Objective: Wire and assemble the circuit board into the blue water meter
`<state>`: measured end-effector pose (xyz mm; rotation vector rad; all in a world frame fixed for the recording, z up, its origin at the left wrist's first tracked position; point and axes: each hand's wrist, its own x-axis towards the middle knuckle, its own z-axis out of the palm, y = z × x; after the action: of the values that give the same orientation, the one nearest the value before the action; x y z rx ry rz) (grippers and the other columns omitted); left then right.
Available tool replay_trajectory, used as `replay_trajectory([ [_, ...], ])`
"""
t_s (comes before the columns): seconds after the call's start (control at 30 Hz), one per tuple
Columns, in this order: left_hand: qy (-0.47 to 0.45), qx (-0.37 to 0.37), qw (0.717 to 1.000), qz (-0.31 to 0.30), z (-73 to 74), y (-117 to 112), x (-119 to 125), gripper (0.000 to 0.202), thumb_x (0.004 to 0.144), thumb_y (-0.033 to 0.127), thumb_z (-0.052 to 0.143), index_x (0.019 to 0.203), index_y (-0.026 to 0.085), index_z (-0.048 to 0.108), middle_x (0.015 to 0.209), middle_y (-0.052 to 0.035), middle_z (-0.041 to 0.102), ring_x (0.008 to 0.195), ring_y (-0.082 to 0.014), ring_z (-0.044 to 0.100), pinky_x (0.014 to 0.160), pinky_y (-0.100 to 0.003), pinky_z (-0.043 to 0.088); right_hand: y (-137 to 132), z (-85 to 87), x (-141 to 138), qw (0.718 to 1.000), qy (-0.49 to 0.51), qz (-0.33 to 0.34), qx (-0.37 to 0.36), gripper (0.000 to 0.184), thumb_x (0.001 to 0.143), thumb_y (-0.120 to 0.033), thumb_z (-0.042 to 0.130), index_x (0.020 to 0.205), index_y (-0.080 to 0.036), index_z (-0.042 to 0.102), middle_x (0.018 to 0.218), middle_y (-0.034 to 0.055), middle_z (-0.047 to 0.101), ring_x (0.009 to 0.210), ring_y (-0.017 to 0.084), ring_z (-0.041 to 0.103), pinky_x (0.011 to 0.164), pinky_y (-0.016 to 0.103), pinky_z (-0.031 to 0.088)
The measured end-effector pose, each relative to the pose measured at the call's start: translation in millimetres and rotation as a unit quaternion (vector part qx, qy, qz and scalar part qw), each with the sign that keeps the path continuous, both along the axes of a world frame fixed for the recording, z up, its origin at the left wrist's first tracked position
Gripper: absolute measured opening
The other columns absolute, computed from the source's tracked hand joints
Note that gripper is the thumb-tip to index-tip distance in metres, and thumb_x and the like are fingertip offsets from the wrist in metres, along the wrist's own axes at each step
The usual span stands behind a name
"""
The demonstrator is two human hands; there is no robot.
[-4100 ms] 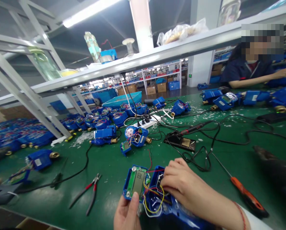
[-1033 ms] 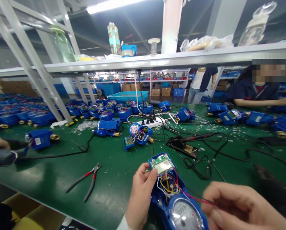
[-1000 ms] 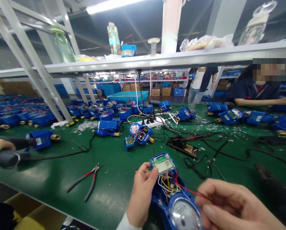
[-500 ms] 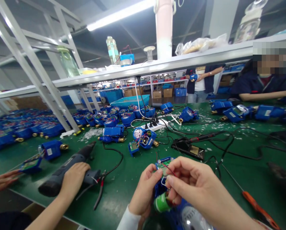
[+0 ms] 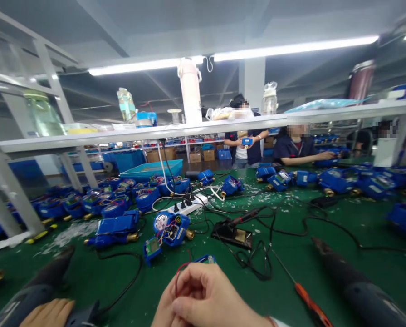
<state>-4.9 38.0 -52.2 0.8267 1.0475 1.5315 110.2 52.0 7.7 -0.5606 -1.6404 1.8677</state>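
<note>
Down at the bottom edge of the view we had both hands bunched together over the green bench (image 5: pixel 291 272). Our right hand (image 5: pixel 209 297) sat on top, fingers curled in and pinching a thin red wire (image 5: pixel 179 272) that looped up out of the grip. Our left hand (image 5: pixel 162 309) was mostly hidden underneath it, so we couldn't tell what it was doing. Just past our knuckles the blue edge of a small circuit module (image 5: pixel 205 260) poked out, touching or nearly touching our fingers.

Off to the left, a co-worker's hand (image 5: pixel 48 313) was wrapped around a dark electric screwdriver (image 5: pixel 36 290) lying across the bench. Ahead of us sat an opened blue water meter (image 5: pixel 167 229) with its coloured wires showing, and beside it a soldering iron on its stand (image 5: pixel 235 229). An orange-handled screwdriver (image 5: pixel 308 304) lay to our right, near another dark power tool (image 5: pixel 359 286). Further back was a white power strip (image 5: pixel 187 206), with lots more blue meters all over.
</note>
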Motion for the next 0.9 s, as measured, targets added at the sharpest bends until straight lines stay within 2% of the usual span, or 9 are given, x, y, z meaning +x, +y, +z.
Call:
replay_trajectory([
  [0.1, -0.002, -0.008, 1.000, -0.015, -1.7, 2, -3, 0.046, 0.040, 0.047, 0.090, 0.068, 0.016, 0.071, 0.060, -0.0058, 0.071, 0.065, -0.0280, 0.068, 0.064, -0.037, 0.055, 5, 5.9, 17, 0.993, -0.033, -0.031, 0.111, 0.012, 0.064, -0.022, 0.053, 0.073, -0.017, 0.058, 0.061, -0.0001, 0.058, 0.056, 0.012, 0.054, 0.054, 0.022, 0.042],
  [0.2, -0.012, -0.028, 1.000, -0.006, 2.7, -6, 2, 0.043, 0.047, 0.047, 0.088, 0.073, 0.017, 0.071, 0.070, -0.0053, 0.074, 0.070, -0.0247, 0.070, 0.069, -0.032, 0.054, 17, 9.1, 46, 0.920, -0.075, -0.191, 0.334, 0.017, 0.082, -0.028, 0.050, 0.077, -0.017, 0.063, 0.076, 0.0043, 0.063, 0.069, 0.015, 0.055, 0.065, 0.027, 0.042],
  [0.23, -0.017, -0.035, 0.999, 0.002, 5.3, -10, 5, 0.041, 0.050, 0.045, 0.088, 0.075, 0.017, 0.071, 0.072, -0.0045, 0.074, 0.071, -0.0232, 0.070, 0.071, -0.030, 0.054, 22, 7.3, 56, 0.904, -0.092, -0.236, 0.346, 0.021, 0.085, -0.032, 0.050, 0.082, -0.017, 0.063, 0.081, 0.0054, 0.063, 0.073, 0.016, 0.056, 0.069, 0.029, 0.042],
  [0.3, -0.021, -0.046, 0.999, 0.018, 10.7, -18, 11, 0.038, 0.058, 0.041, 0.085, 0.085, 0.018, 0.070, 0.079, -0.0036, 0.075, 0.075, -0.0210, 0.070, 0.074, -0.027, 0.052, 33, -1.2, 69, 0.921, -0.107, -0.246, 0.284, 0.029, 0.084, -0.040, 0.054, 0.096, -0.016, 0.064, 0.097, 0.0089, 0.064, 0.090, 0.021, 0.057, 0.080, 0.034, 0.043],
  [0.4, -0.024, -0.058, 0.998, 0.025, 16.0, -25, 18, 0.040, 0.063, 0.036, 0.081, 0.096, 0.017, 0.068, 0.085, -0.0042, 0.075, 0.085, -0.0213, 0.069, 0.079, -0.027, 0.050, 43, -20.4, 74, 0.963, -0.106, -0.155, 0.191, 0.047, 0.086, -0.050, 0.050, 0.116, -0.015, 0.060, 0.117, 0.0122, 0.062, 0.107, 0.024, 0.056, 0.092, 0.038, 0.044],
  [0.5, -0.010, -0.055, 0.998, 0.025, 16.5, -26, 19, 0.043, 0.062, 0.041, 0.081, 0.095, 0.017, 0.068, 0.085, -0.0052, 0.074, 0.081, -0.0224, 0.068, 0.074, -0.028, 0.050, 43, -37.1, 69, 0.982, -0.094, -0.091, 0.135, 0.047, 0.083, -0.050, 0.055, 0.115, -0.015, 0.061, 0.111, 0.0103, 0.065, 0.101, 0.023, 0.060, 0.088, 0.035, 0.047],
  [0.6, 0.008, -0.058, 0.998, 0.034, 14.4, -25, 14, 0.047, 0.064, 0.053, 0.077, 0.092, 0.016, 0.070, 0.089, -0.0073, 0.074, 0.086, -0.0232, 0.067, 0.079, -0.030, 0.050, 43, -48.3, 64, 0.984, -0.093, -0.110, 0.108, 0.043, 0.077, -0.044, 0.061, 0.105, -0.013, 0.063, 0.094, 0.0078, 0.065, 0.086, 0.021, 0.060, 0.077, 0.032, 0.047],
  [0.73, -0.008, -0.052, 0.998, 0.024, 1.9, -35, 7, 0.063, 0.073, 0.072, 0.057, 0.093, 0.014, 0.073, 0.098, -0.0142, 0.074, 0.103, -0.0301, 0.064, 0.099, -0.042, 0.044, 45, -55.3, 65, 0.978, -0.101, -0.151, 0.097, 0.037, 0.079, -0.043, 0.059, 0.099, -0.012, 0.063, 0.085, 0.0060, 0.061, 0.079, 0.019, 0.055, 0.073, 0.032, 0.043],
  [0.9, 0.074, 0.039, 0.994, 0.064, -25.9, -60, 11, 0.065, 0.050, 0.057, 0.084, 0.102, 0.020, 0.071, 0.130, -0.0169, 0.061, 0.120, -0.0360, 0.055, 0.101, -0.042, 0.044, 31, -56.3, 72, 0.985, -0.082, -0.135, 0.070, 0.047, 0.081, -0.052, 0.061, 0.111, -0.016, 0.057, 0.105, 0.0090, 0.060, 0.099, 0.024, 0.055, 0.085, 0.036, 0.045],
])
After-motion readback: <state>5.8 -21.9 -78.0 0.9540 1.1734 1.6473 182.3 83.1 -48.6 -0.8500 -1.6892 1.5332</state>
